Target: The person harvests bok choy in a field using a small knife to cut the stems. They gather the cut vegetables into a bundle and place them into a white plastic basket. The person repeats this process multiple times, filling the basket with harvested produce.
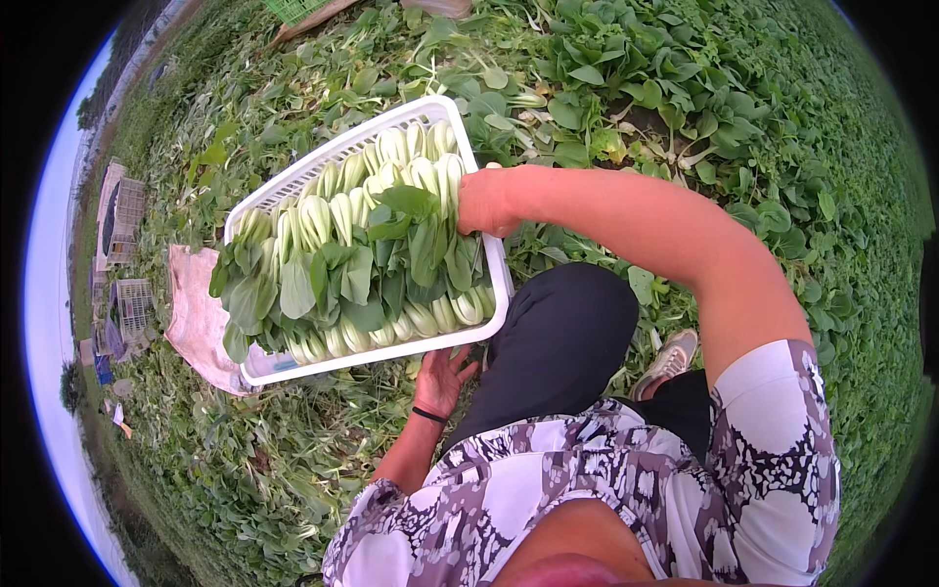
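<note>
A white plastic basket [359, 361] stands tilted before me, packed with rows of bok choy [315, 220]. Pale stems line its far and near sides, while dark green leaves [352, 279] overlap in the middle and spill over the left end. My right hand [490, 202] is curled at the basket's right end, over the rim and against the outermost bok choy. Its fingertips are hidden, and a small pale stem end shows behind the knuckles. Just below the basket's near rim is my left hand [439, 381], palm up with fingers spread; the rim covers some fingertips.
A pale, dirty sack [198, 315] lies under the basket's left end. Growing bok choy [660, 66] fills the upper right, with loose leaves strewn over the ground. A green crate [293, 9] is at the top edge; several pale crates [128, 209] stand far left. My bent knee [572, 315] is beside the basket.
</note>
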A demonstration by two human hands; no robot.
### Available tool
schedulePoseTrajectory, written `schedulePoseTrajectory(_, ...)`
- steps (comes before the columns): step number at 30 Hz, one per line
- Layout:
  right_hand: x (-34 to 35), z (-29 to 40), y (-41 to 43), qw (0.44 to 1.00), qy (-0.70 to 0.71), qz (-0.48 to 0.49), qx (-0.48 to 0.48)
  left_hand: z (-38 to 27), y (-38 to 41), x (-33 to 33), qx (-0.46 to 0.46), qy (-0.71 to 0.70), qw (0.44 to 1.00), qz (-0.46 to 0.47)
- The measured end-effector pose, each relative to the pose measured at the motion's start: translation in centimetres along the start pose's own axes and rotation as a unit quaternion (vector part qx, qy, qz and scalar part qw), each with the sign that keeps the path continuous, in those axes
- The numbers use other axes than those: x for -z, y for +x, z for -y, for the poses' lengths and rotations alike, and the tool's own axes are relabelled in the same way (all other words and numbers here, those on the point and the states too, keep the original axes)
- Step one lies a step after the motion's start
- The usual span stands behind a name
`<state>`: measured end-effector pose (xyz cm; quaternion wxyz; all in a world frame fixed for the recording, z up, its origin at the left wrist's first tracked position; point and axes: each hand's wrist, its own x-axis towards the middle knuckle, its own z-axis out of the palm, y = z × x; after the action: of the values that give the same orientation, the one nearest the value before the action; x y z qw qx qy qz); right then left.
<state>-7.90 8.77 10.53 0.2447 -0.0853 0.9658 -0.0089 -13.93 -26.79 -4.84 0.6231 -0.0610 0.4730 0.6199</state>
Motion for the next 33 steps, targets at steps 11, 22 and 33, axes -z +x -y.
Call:
schedulePoseTrajectory(11,-2.4,-0.4,-3.9,0.819,0.385,-0.396,-0.154,-10.8,0.3,17.8,-0.272,-0.131,0.871,-0.386)
schedulePoseTrajectory(22,-4.4,1.5,0.5,0.475,0.779,-0.257,-0.319,-11.9,8.1,15.4,-0.355,-0.144,0.885,-0.265)
schedulePoseTrajectory(33,-6.1,1.3,2.4,0.391,0.837,-0.273,-0.267,-11.8,8.0,15.5,-0.298,-0.136,0.899,-0.290)
